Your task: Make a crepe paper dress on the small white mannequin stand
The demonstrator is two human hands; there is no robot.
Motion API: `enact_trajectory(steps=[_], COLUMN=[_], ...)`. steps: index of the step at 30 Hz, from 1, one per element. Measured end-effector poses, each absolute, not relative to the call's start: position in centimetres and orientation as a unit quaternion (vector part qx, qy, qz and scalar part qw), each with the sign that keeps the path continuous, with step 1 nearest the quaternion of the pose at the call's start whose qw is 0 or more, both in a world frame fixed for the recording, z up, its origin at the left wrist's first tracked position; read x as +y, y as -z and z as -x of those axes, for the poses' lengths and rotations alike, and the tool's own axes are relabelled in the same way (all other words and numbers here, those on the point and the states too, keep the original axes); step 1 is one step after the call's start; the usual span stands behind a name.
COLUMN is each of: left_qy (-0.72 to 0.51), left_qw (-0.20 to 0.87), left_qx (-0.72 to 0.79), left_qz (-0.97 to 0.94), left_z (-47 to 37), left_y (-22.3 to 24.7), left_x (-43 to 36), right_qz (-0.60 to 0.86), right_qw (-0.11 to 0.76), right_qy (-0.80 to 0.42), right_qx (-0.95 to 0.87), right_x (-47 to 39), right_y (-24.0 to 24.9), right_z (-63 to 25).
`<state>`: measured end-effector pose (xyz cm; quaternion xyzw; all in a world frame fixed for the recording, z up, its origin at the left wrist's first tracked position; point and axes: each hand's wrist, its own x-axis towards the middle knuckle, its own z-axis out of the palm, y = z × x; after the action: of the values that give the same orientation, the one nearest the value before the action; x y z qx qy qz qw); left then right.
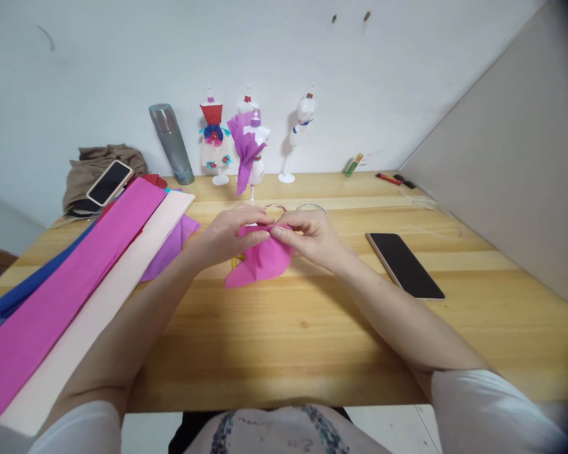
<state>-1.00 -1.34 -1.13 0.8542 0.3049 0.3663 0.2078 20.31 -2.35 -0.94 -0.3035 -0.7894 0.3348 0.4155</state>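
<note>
A piece of pink crepe paper [267,257] hangs between my two hands over the middle of the wooden table [284,340]. My left hand [231,234] pinches its upper edge with thumb and fingers. Close against it, my right hand [307,232] grips the same gathered edge, the fingertips of both hands almost meeting. Below the fingers the paper flares out in loose folds toward the left. A small yellow item [237,259] shows partly behind the paper, and its kind is unclear. Just beyond my hands, thin wire-like loops [312,206] lie on the table.
Small white mannequins [213,135] dressed in coloured paper stand along the wall beside a grey-green bottle [173,145]. Long pink paper strips [76,302] and a phone [110,183] on brown cloth [97,165] lie left. Another phone [404,265] lies right. Markers [389,179] rest at the back.
</note>
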Motion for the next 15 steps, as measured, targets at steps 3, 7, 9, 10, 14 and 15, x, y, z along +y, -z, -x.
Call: enact_trajectory(steps=[3, 7, 9, 10, 14, 15], left_qy=[-0.38, -0.354, -0.348, -0.347, -0.341, -0.339], left_qw=[0.236, 0.277, 0.268, 0.259, 0.243, 0.245], left_qx=[0.311, 0.346, 0.363, 0.369, 0.379, 0.38], left_qz=[-0.838, -0.824, -0.822, -0.822, -0.825, -0.825], left_z=[1.0, 1.5, 1.4, 1.3, 0.8, 0.8], left_y=[1.6, 1.1, 0.8, 0.8, 0.9, 0.9], left_x=[-1.5, -2.1, -2.3, -2.4, -2.6, -2.6], right_qz=[0.297, 0.302, 0.311, 0.316, 0.329, 0.331], right_qw=[0.394, 0.38, 0.382, 0.386, 0.397, 0.395], right_qy=[-0.331, -0.305, -0.298, -0.296, -0.296, -0.298], right_qx=[-0.805, -0.819, -0.818, -0.815, -0.804, -0.804], right_x=[-2.5, -2.4, -2.5, -2.5, -2.5, -2.5], right_y=[0.9, 1.1, 1.1, 1.1, 1.2, 1.2], right_z=[-20.3, -20.3, -20.3, -20.2, -20.1, -20.1])
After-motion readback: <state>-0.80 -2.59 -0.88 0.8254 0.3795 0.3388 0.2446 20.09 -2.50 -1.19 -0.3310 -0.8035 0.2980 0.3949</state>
